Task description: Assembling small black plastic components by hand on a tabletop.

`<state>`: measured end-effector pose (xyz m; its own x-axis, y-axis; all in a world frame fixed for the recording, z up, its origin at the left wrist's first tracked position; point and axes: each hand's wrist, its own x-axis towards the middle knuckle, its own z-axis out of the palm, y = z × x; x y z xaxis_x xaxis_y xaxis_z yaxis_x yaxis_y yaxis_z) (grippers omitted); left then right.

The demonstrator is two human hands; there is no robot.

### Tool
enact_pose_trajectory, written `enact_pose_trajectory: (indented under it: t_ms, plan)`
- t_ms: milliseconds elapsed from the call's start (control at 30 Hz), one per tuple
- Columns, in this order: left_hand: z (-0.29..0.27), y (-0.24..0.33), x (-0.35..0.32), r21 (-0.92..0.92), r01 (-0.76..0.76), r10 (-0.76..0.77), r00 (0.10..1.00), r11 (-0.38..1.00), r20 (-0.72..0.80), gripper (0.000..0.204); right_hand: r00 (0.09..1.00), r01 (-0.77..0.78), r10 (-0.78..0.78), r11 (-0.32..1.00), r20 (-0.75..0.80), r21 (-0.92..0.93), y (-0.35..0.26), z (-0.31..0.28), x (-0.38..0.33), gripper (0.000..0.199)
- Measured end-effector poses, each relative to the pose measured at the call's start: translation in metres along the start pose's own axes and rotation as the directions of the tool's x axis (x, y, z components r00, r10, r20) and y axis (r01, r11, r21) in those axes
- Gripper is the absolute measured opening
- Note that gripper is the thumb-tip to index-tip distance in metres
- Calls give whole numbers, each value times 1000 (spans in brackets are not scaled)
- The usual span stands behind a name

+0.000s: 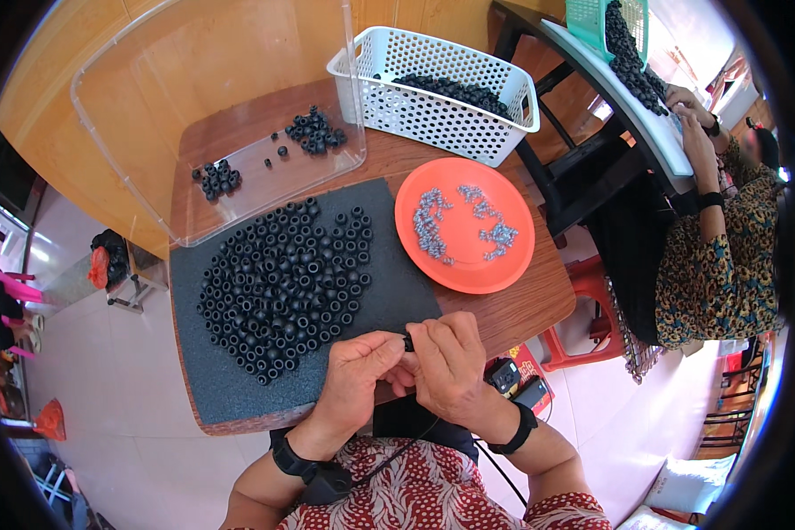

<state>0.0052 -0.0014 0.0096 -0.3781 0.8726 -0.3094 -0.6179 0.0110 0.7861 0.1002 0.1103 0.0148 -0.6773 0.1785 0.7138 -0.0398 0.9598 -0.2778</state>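
My left hand (358, 375) and my right hand (450, 364) meet just over the front edge of the table, both closed in a pinch. Between their fingertips shows a small black piece (407, 343), mostly covered by the fingers. Many small, round, hollow black pieces (283, 283) lie spread on a dark grey mat (397, 296), to the left of and beyond my hands. Beyond my right hand, an orange plate (464, 269) holds small silvery pieces (428, 225) in loose clusters, too small to tell their exact kind.
A clear plastic bin (265, 199) with several black pieces lies tipped at the back left. Behind the plate stands a white perforated basket (450, 128) of black pieces. At right, another person's hands (698, 128) work at a white-topped table (627, 97); a red stool (583, 309) stands nearby.
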Motion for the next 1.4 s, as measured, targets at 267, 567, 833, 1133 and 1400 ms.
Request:
enact_pose_trajectory:
  t_ms: [267, 567, 833, 1133, 1400]
  plan:
    - [2, 2, 1, 63, -3, 6, 999, 998, -52, 26, 987, 156, -155, 988, 37, -18, 3, -2, 6, 42]
    - [-2, 10, 2, -83, 5, -6, 1000, 997, -9, 32, 987, 158, -157, 986, 7, -56, 53, -16, 50, 24]
    - [-7, 4, 7, -18, 44, -43, 996, 999, 83, 29, 994, -90, 34, 773, -101, -628, 165, -49, 168, 41]
    - [-21, -3, 9, -71, 53, -42, 988, 996, 150, 26, 951, 206, -199, 979, 236, -5, 83, 93, 185, 21]
    - [-22, -9, 13, -147, 59, -28, 979, 987, 203, 25, 880, 228, -168, 970, 443, -85, 95, 193, 231, 21]
